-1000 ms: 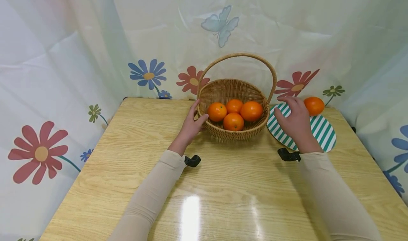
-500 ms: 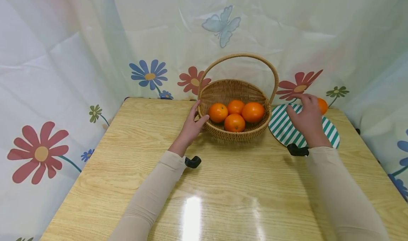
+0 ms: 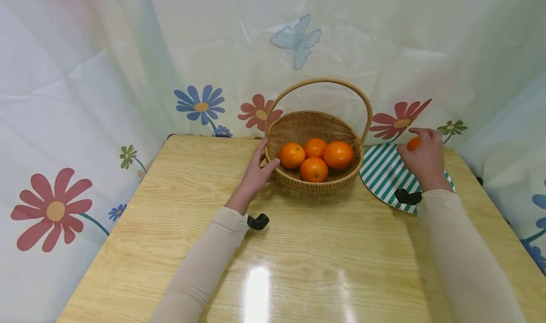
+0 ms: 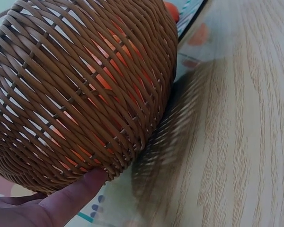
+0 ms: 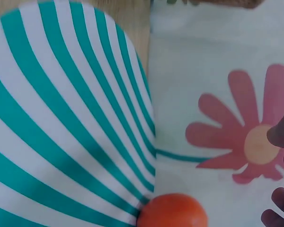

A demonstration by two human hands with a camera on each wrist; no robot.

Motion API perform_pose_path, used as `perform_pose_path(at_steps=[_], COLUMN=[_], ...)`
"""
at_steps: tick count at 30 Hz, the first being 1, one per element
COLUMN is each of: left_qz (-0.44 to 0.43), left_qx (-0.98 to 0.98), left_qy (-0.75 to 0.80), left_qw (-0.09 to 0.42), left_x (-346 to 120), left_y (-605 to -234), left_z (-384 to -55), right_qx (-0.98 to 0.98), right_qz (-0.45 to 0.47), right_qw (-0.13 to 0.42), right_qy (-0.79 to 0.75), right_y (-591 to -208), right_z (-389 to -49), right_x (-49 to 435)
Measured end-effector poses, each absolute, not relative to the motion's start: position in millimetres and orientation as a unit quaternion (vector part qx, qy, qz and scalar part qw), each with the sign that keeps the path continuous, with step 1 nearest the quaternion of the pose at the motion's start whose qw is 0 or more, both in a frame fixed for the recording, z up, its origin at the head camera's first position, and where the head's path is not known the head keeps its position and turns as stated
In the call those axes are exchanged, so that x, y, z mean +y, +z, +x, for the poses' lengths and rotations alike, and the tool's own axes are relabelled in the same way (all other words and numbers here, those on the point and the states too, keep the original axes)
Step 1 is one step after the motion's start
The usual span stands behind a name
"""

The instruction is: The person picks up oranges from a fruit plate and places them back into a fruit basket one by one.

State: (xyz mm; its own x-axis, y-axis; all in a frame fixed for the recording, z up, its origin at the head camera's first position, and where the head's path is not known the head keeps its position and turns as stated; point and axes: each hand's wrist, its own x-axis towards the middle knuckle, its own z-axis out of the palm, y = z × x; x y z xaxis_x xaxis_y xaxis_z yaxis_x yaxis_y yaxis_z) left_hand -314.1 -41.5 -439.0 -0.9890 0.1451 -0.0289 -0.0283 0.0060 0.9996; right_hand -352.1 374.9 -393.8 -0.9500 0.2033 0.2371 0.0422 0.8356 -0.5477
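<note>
In the head view, my left hand (image 3: 254,176) touches the left end of a wicker basket (image 3: 313,187), its thumb and index finger spread and nearly straight. The left wrist view shows the thumb (image 4: 80,191) against the outer weave. Several oranges (image 3: 314,170) lie inside the basket. Above a green-and-white striped oval mat (image 3: 386,171) hovers my right hand (image 3: 426,157), fingers bent and apart, holding nothing. Another orange (image 3: 413,143) shows partly behind this hand; in the right wrist view that orange (image 5: 173,212) sits at the mat's edge, apart from the fingers.
The basket's tall arched handle (image 3: 320,80) stands up over it. A flower-printed curtain (image 3: 230,43) hangs right behind the wooden table (image 3: 315,247) and along its sides. Each wrist carries a small black camera mount (image 3: 258,221).
My right hand has moved to the right over the striped mat, now covering much of the lone orange. The left hand stays at the basket. The head view has shifted slightly.
</note>
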Motion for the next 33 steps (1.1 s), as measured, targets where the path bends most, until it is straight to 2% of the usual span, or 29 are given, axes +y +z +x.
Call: perform_pose_path(at_steps=[15,33], left_qz=[0.056,0.057], left_qx=[0.698,0.692], left_qy=[0.711,0.716], left_qw=[0.065,0.074], left_x=[-41,-44], left_y=[-437,-436], left_z=[-313,-305], right_qx=[-0.950,-0.947], right_qz=[-0.138,-0.158], right_qw=[0.080,0.022], right_qy=[0.270,0.278], right_y=[-399,-424], right_z=[-374,-382], right_x=[408,434])
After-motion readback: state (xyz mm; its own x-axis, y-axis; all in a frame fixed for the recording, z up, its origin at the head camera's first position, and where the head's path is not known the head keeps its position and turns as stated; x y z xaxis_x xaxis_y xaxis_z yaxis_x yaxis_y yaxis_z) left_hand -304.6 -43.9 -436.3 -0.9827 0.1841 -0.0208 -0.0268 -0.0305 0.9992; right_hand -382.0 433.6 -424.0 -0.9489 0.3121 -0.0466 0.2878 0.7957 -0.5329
